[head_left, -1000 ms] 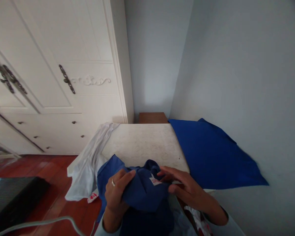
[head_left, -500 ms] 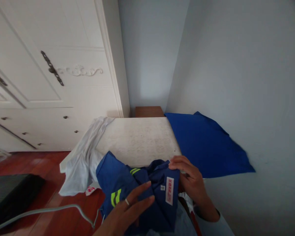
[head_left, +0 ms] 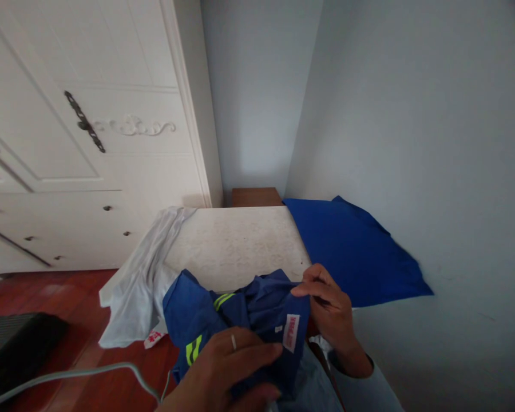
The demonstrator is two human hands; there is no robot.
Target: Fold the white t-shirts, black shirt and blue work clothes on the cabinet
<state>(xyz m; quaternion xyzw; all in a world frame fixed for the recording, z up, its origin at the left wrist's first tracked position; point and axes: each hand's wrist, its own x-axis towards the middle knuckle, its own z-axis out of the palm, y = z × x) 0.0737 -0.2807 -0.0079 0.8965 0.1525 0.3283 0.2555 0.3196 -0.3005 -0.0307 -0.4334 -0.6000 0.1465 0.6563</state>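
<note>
A dark blue work jacket (head_left: 257, 312) with yellow-green reflective stripes lies bunched at the near edge of the board. Inside its collar area is a white label with red print (head_left: 290, 333). My right hand (head_left: 328, 309) pinches the jacket's edge at the right, thumb and fingers closed on the cloth. My left hand (head_left: 227, 366) rests over the jacket's lower part, its fingers stretched toward the label and the thumb apart below. Part of the jacket is hidden beneath my left hand.
A white board (head_left: 236, 240) spreads ahead, with white cloth (head_left: 133, 292) draped over its left side and blue fabric (head_left: 356, 252) at its right. A white wardrobe (head_left: 146, 171) stands left. A grey cable (head_left: 81, 371) and a black object (head_left: 26, 349) are at lower left.
My left hand has moved right and lower across the jacket, nearer the label. My right hand still grips the edge, and the collar cloth has shifted. The view has turned slightly.
</note>
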